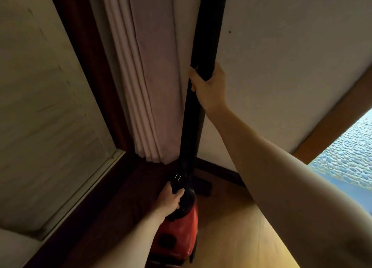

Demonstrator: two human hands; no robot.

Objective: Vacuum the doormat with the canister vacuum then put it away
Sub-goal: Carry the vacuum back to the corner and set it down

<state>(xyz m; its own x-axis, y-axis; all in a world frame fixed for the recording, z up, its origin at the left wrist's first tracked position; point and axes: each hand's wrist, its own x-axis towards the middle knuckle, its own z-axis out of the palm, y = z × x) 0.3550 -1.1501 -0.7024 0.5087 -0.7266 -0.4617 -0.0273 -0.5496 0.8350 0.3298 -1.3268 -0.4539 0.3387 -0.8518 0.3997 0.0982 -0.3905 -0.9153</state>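
Head view: right hand [209, 86] clamps the black wand [207, 36], left hand [171, 199] grips the red canister vacuum [177, 227] top, standing in the corner beside the curtain [145, 76]. Looks like stowing; next, lean the wand steady and let go.

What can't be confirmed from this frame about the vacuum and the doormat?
- Doormat: not in the head view at all.
- Wand: top cut off by the upper frame edge.
- Floor nozzle: dark, partly behind the wand.
- Red canister: top handle covered by the left hand; base in shadow.
- Right hand: fingertips wrapped behind the wand.
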